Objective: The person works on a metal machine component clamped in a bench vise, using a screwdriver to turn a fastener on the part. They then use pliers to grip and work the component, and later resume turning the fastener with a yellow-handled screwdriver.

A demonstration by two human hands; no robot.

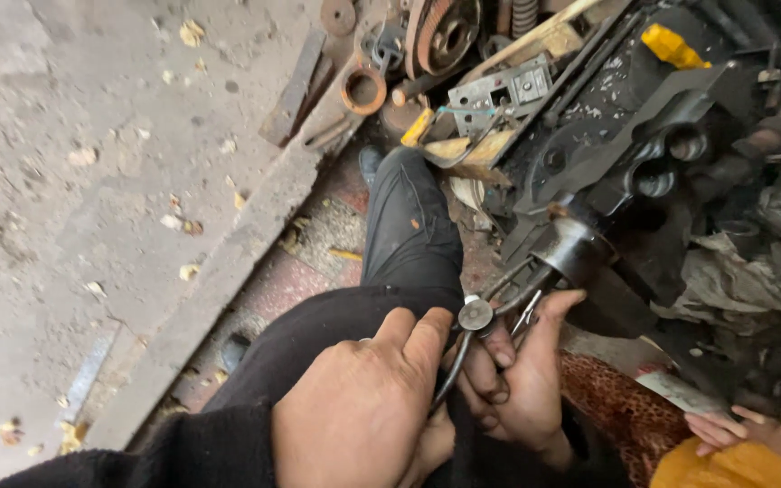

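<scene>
A: Pliers, dark metal with curved handles and a round silver pivot (475,314), sit between both hands, low in the middle of the view, their tips reaching up toward the shiny steel cylinder end (573,246) on the black greasy engine block (625,136).

B: How are the hands placed?

A: The left hand (363,407) is closed around the near handle, thumb pressed by the pivot. The right hand (522,375) is clamped on the other handle, its thumb stretched up toward the cylinder.

B: What could go wrong?

A: I judge the tips could slip off the cylinder, since the metal looks oily, and the handles might then snap together on the fingers curled between them.

B: Anything nearby?

A: A black-trousered leg (409,217) stretches out over the concrete floor (92,181). A rusty orange ring (362,89) and a yellow plastic cap (672,47) lie farther off. Another person's hand (766,432), beside an orange cloth (725,465), rests at the lower right, near enough that a slipping tool could swing toward it.
</scene>
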